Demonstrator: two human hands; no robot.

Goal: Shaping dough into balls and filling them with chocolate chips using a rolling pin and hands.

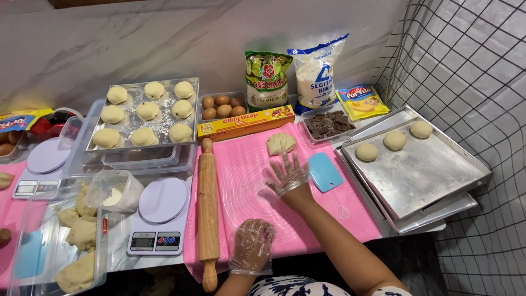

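Reaching out over the pink mat [246, 164], the right hand [287, 174] lies flat with its fingers spread wide and open. It wears a thin clear glove and holds nothing. The arm stretches up from the bottom of the picture, bent a little at the wrist.

Just past the fingertips sits a flat piece of dough [281, 143]. It is pale yellow, bumpy at the edges and pressed thin, and it rests on the far part of the mat. The fingertips are very close to it, but it is hard to tell if they touch it.

The left hand [252, 244] stays low, near the front edge of the mat. It also wears a clear glove. Its fingers are curled in loosely, and they seem to grip nothing, though the crinkly glove makes that hard to see.

Beside the right hand's little finger lies a blue scraper [325, 171]. Out past the left hand's fingers, to the side, lies a wooden rolling pin [207, 208] along the mat's edge. Farther beyond the scraper is a metal tray [427, 170] with three round dough balls [394, 140] along its far rim.
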